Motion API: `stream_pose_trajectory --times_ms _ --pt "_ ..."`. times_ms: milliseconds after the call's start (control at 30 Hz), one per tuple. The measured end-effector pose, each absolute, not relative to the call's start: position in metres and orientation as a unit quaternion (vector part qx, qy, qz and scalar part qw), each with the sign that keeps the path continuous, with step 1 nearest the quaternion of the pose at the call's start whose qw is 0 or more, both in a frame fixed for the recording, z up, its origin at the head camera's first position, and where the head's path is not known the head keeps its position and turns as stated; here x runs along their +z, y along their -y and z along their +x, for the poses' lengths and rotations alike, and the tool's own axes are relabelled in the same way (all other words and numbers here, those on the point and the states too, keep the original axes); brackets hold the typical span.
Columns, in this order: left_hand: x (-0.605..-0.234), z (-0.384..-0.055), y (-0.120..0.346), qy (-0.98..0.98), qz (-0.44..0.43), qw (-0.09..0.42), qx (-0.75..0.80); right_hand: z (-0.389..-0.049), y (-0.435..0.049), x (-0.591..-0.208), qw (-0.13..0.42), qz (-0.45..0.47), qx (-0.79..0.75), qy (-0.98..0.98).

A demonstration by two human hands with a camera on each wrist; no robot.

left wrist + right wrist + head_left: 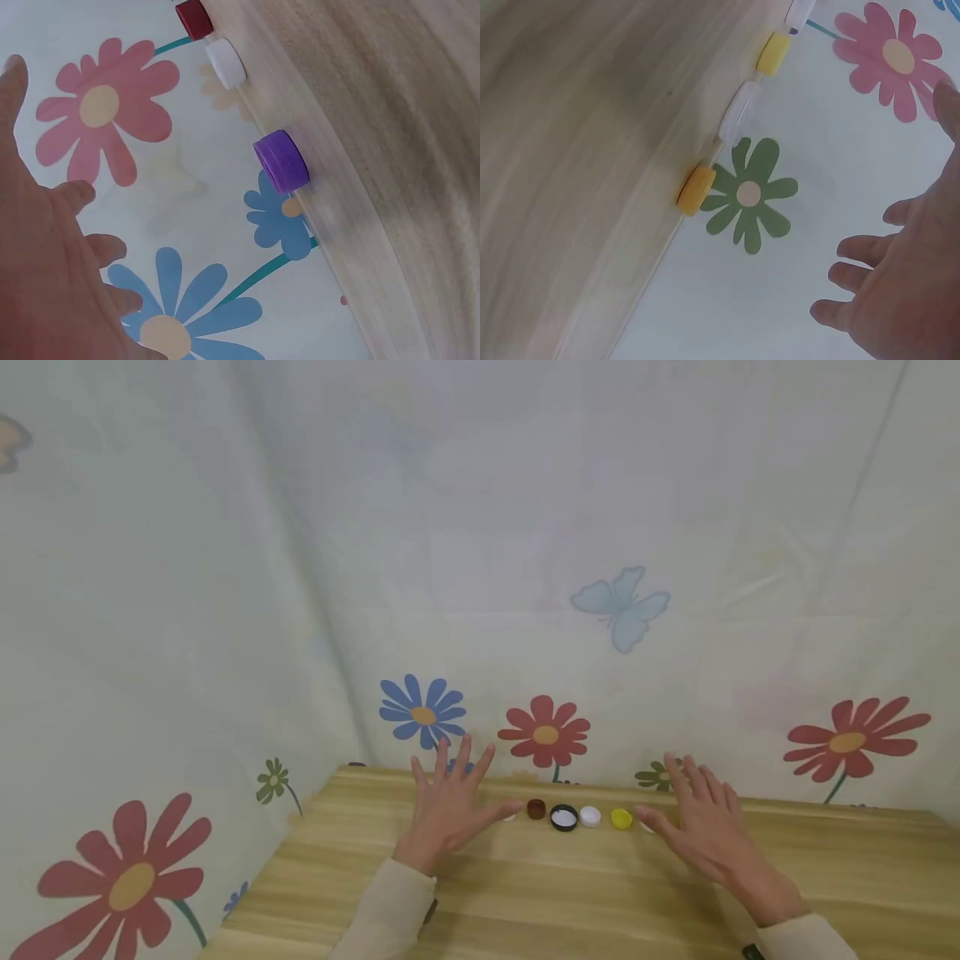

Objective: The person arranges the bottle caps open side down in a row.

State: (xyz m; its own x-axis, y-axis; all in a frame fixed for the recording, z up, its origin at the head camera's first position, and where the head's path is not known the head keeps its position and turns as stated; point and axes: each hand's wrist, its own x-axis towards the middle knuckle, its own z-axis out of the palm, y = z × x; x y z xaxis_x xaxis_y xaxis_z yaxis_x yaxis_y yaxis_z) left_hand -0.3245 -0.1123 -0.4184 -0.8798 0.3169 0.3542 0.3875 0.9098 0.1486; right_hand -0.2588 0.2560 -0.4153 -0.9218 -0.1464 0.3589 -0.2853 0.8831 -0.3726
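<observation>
Bottle caps stand in a row along the wooden table. In the head view a brown cap [536,809], a black-rimmed cap [553,821], a white cap [590,816] and a yellow cap [621,818] show between the hands. My left hand [447,810], fingers spread, hovers at the row's left end, hiding a purple cap [281,161] that the left wrist view shows. Fingers extended, my right hand [708,831] is over the right end. An orange cap [697,190] and a clear-white cap [739,112] appear in the right wrist view. Both hands hold nothing.
Behind the wooden table [562,893] hangs a pale cloth [480,527] printed with flowers and a butterfly. It also covers the left side. The caps sit near the table's far edge.
</observation>
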Motion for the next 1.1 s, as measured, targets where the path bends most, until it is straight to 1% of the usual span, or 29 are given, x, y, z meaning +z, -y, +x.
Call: stream_pose_trajectory --times_ms 167,433,567,800,967,1100 --pt "-0.414 -0.321 0.114 0.962 -0.183 0.168 -0.115 -0.263 -0.247 -0.412 0.173 0.126 0.214 0.953" --pt "-0.406 -0.322 0.117 0.956 -0.179 0.199 -0.123 -0.269 -0.229 -0.406 0.217 0.161 0.253 0.929" --pt "-0.404 -0.322 0.118 0.945 -0.182 0.214 -0.168 -0.269 -0.218 -0.403 0.212 0.171 0.291 0.917" --pt "-0.402 -0.325 0.120 0.929 -0.182 0.231 -0.225 -0.274 -0.203 -0.402 0.186 0.179 0.357 0.898" --pt "-0.401 -0.326 0.123 0.922 -0.183 0.226 -0.255 -0.279 -0.193 -0.402 0.188 0.184 0.381 0.887" --pt "-0.402 -0.326 0.125 0.914 -0.186 0.222 -0.283 -0.283 -0.183 -0.401 0.176 0.185 0.399 0.880"
